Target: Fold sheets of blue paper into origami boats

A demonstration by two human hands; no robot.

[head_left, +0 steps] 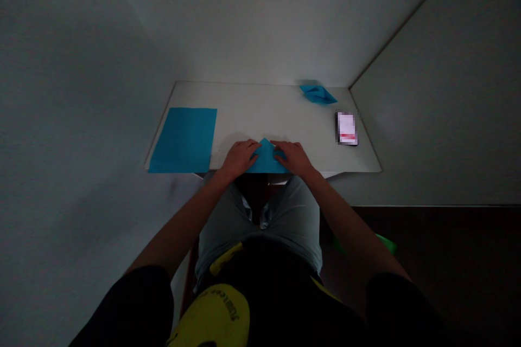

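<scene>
Pressing on a folded blue paper triangle (266,158) at the table's (260,108) near edge, the left hand (239,156) and right hand (293,156) flank it equally. Its apex points far, and the fingers seem flat and together in the dim light, not pinching. A flat blue sheet (185,140) lies left, with a phone (347,128) on the right.

Both arms stretched forward; left hand (240,155) and right hand (293,156) flat, palms down, fingers (249,146) angled inward

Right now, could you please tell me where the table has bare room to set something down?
Bare: the middle strip between the flat blue sheet and the phone, behind the folded paper. Crowded: the front edge, where left hand and right hand press it.
</scene>
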